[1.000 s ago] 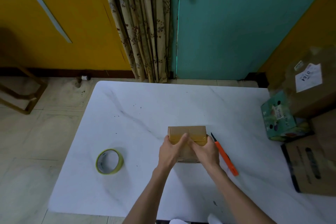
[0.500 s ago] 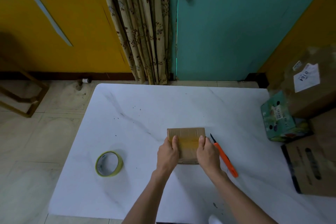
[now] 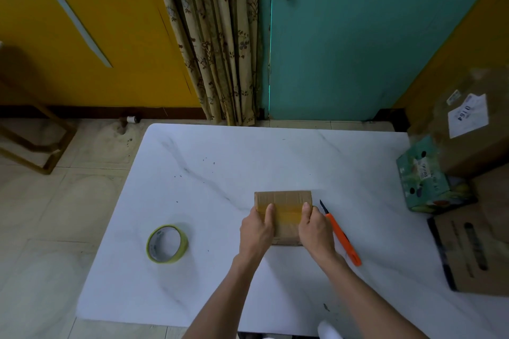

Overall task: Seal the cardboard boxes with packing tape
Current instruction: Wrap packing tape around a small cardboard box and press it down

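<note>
Box [image 3: 283, 199] edges beneath left hand [image 3: 256, 231], right hand [image 3: 316, 230]

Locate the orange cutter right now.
In the head view the orange cutter lies on the white table, just right of the small cardboard box and the right hand, blade end pointing away.

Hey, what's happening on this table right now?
A person is sealing a small cardboard box on the white table. The left hand and right hand grip its sides, thumbs pressing a yellowish strip of tape across the top. The tape roll lies to the left of the box, and an orange knife lies just right of it, beside the right hand.
</note>
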A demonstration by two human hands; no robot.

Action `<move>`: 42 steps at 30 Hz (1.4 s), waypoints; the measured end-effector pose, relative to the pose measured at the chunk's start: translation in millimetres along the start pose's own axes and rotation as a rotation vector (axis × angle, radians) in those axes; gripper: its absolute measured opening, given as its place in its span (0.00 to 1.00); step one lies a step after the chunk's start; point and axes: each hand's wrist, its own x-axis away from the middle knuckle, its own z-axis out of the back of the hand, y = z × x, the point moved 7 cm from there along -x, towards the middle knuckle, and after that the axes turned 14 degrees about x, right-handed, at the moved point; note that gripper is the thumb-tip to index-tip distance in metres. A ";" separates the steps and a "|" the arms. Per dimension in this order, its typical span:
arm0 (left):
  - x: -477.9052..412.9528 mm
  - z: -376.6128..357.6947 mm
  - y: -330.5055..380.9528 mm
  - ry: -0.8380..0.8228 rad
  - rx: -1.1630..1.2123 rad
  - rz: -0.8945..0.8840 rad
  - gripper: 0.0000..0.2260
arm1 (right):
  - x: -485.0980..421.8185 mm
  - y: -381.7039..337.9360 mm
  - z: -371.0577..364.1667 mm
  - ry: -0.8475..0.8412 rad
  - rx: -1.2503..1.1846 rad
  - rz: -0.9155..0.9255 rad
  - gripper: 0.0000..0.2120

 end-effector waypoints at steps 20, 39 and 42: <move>8.8 2.4 -3.9 0.057 -0.023 0.022 0.22 | 4.5 -1.4 8.1 -0.091 -0.012 0.051 0.22; -5.8 50.5 -41.7 0.215 0.418 0.119 0.11 | 11.2 16.7 -14.1 -0.304 -0.615 -0.135 0.42; -9.2 43.6 -32.0 0.158 0.411 0.159 0.23 | 15.3 13.7 -18.4 -0.157 -0.412 -0.105 0.33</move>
